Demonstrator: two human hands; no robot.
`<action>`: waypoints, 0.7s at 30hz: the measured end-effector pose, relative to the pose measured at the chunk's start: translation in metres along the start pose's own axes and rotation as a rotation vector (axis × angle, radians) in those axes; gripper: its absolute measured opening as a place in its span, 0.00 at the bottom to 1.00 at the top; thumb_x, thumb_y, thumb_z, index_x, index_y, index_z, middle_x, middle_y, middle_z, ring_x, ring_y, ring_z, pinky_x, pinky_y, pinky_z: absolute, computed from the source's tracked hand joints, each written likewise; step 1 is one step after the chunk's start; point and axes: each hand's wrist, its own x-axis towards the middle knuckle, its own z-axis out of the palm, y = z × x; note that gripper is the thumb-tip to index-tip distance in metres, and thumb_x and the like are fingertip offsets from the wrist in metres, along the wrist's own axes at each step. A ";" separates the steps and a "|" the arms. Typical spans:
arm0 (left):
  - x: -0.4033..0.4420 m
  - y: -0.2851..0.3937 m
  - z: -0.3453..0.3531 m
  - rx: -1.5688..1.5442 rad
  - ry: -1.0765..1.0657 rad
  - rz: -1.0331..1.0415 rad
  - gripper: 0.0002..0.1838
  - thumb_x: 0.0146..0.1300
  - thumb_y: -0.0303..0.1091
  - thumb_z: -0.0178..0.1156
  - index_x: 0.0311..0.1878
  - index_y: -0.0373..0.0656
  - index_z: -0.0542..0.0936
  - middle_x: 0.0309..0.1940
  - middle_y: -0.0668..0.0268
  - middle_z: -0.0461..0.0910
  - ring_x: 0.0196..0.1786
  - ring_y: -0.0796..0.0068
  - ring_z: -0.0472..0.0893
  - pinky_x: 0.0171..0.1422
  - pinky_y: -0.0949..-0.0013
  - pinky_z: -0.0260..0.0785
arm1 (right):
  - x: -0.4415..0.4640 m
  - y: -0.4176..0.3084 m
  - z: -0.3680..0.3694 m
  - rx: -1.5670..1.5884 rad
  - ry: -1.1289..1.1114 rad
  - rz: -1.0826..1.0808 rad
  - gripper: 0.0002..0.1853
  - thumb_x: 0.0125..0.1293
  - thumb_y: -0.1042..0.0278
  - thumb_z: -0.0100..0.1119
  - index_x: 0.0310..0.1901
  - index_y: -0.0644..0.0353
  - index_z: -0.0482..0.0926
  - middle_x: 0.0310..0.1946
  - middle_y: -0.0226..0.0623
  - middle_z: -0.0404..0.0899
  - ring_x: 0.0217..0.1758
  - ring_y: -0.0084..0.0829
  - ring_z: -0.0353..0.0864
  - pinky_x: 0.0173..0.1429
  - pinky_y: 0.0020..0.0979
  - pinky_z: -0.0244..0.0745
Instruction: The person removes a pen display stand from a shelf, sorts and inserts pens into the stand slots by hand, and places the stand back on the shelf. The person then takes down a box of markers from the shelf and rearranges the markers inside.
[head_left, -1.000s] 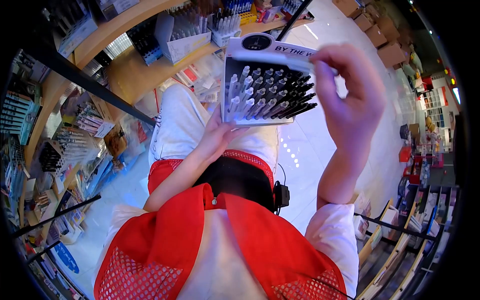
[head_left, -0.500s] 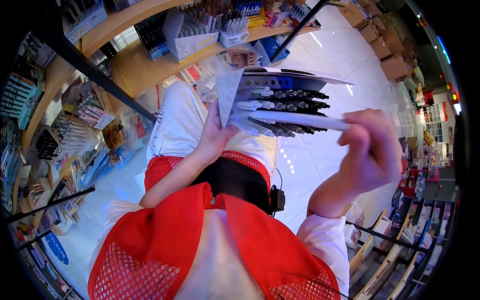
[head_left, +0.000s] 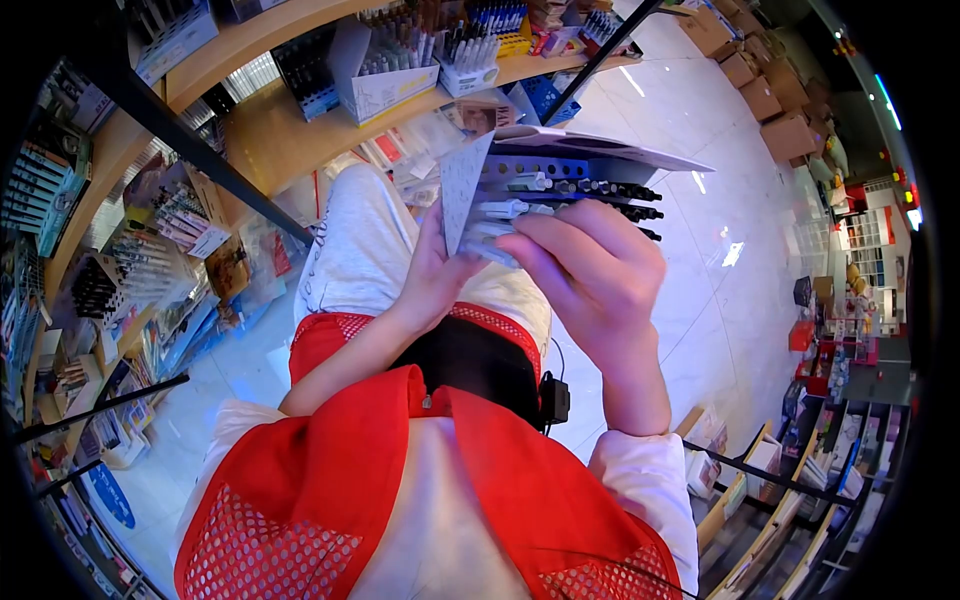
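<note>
A pen display box [head_left: 468, 190] is tilted on its side above my lap, its open face turned to the right. My left hand [head_left: 432, 270] grips the lower left side of the box, with some fingers hidden behind it. Rows of white, clear and black-tipped pens [head_left: 630, 190] stick out of its holes. My right hand [head_left: 595, 265] is at the front of the box, thumb and fingers pinched round a white pen [head_left: 497, 250] among the lower pens. Most of that pen is hidden by the fingers and the other pens.
A wooden shelf [head_left: 275, 140] at the upper left carries pen boxes [head_left: 395, 90] and packets. A black metal post [head_left: 190, 145] crosses in front of it. Cardboard boxes [head_left: 787, 135] stand at the upper right, and divided racks [head_left: 800, 470] at the lower right.
The box has turned from facing up to sideways. My right hand has brought the white pen down and left to the lower rows. My left hand has kept its hold.
</note>
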 end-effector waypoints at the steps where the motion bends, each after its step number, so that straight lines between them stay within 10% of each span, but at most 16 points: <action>1: 0.000 0.001 0.000 -0.019 -0.004 -0.005 0.37 0.54 0.16 0.43 0.67 0.48 0.46 0.58 0.64 0.63 0.60 0.72 0.66 0.61 0.67 0.64 | 0.000 0.000 0.001 -0.007 -0.022 0.013 0.09 0.44 0.75 0.68 0.28 0.62 0.79 0.19 0.34 0.72 0.21 0.28 0.72 0.23 0.24 0.66; 21: 0.007 -0.005 -0.014 0.049 0.123 0.016 0.33 0.55 0.15 0.40 0.65 0.46 0.48 0.59 0.60 0.61 0.61 0.68 0.66 0.61 0.61 0.65 | 0.019 0.016 0.013 -0.004 -0.247 0.253 0.04 0.46 0.70 0.62 0.24 0.58 0.79 0.20 0.33 0.73 0.28 0.37 0.74 0.34 0.35 0.70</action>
